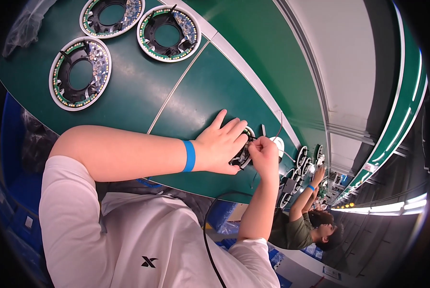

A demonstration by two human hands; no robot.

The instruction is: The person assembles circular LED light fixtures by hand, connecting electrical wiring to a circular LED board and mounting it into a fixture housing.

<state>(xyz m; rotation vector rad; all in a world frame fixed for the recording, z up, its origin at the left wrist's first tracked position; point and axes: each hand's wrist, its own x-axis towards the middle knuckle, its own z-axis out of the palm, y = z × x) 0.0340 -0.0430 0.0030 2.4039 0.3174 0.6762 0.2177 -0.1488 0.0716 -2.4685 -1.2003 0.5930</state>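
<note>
My left hand [222,144], a blue band on its wrist, lies flat over a round ring-shaped light assembly [246,152] on the green belt [143,91], pressing it down. My right hand [264,153] is closed beside it, pinching something small at the ring's rim where thin wires come out; the pinched part is hidden by the fingers. Most of that ring is covered by both hands.
Three more ring assemblies lie up the belt: one at the left [80,73], two at the top [111,16] [169,32]. A white disc [277,144] sits just past my right hand. Farther down the line a co-worker's hands [318,175] work on similar rings [302,156]. Blue bins stand at the left.
</note>
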